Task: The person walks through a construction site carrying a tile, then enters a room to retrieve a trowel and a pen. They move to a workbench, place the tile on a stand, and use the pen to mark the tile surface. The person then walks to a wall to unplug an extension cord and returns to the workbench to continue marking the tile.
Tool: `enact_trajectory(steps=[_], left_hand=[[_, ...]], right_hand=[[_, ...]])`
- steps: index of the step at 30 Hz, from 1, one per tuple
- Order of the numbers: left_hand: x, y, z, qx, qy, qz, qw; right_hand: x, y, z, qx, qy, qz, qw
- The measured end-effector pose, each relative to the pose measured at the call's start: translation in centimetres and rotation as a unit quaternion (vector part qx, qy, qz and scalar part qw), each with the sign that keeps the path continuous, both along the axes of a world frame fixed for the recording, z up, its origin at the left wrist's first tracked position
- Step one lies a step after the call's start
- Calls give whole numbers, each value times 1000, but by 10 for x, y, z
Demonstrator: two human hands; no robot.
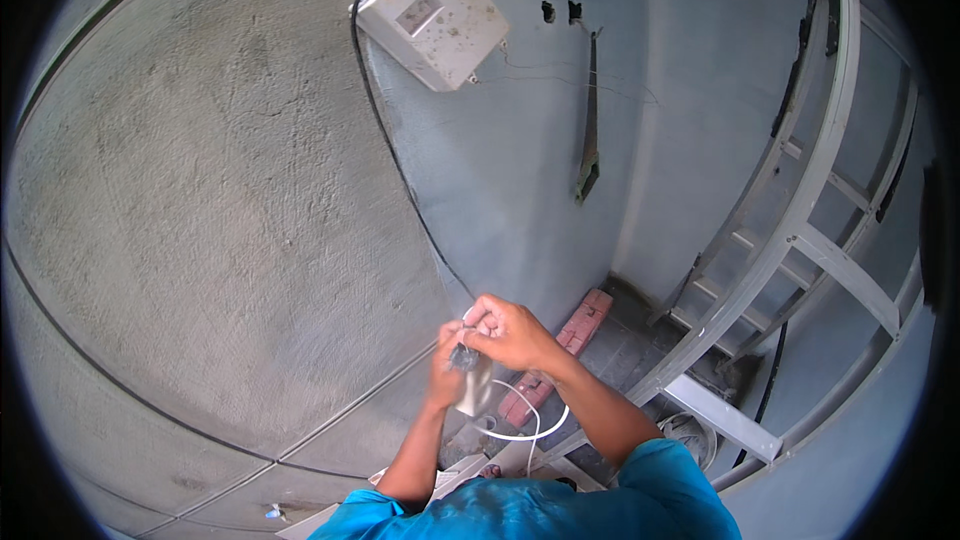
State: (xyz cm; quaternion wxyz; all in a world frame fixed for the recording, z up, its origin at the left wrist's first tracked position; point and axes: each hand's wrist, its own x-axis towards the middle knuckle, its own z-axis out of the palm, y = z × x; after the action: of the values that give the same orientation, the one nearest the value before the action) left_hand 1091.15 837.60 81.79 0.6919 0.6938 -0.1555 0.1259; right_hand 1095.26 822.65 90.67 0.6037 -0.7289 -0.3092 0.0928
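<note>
My left hand (446, 368) and my right hand (512, 333) meet in front of me with their fingers pinched close together. What they pinch is too small and hidden to make out. A grey, ragged-looking piece (463, 358) shows against my left hand, and a pale white block-like thing (475, 392) hangs just below it. The lower end of a black cable (405, 185) reaches down the wall to just behind my fingers; whether it touches them I cannot tell. Below my hands a white cable (550, 428) bends in a loop under my right forearm.
A stained white box (436, 20) is fixed to the wall above. Right of it, a dark strip (592, 110) hangs from a wall hole. An aluminium ladder (815, 180) stands at right, with a bucket (690, 432) by its foot. Pinkish bricks (583, 322) lie on the floor.
</note>
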Motion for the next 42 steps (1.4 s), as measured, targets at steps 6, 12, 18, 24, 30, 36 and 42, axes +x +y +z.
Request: enact_trajectory(steps=[6, 12, 18, 24, 30, 36, 42], left_hand=[[22, 19, -29, 74, 8, -36, 997], [19, 28, 13, 29, -12, -13, 999], [9, 30, 16, -7, 45, -10, 999], [-12, 48, 25, 102, -17, 32, 994], [-9, 48, 33, 94, -23, 4, 995], [6, 37, 39, 81, -18, -41, 996], [15, 39, 52, 120, -46, -49, 990]], right_hand=[[8, 22, 21, -83, -51, 1, 995], [46, -51, 87, -104, -435, -456, 770], [146, -135, 184, -321, -634, -491, 504], [72, -159, 277, -267, -295, -261, 879], [69, -127, 331, -442, -571, -323, 612], [117, -132, 303, -647, -651, -292, 269], [113, -97, 277, -531, -282, -235, 764]])
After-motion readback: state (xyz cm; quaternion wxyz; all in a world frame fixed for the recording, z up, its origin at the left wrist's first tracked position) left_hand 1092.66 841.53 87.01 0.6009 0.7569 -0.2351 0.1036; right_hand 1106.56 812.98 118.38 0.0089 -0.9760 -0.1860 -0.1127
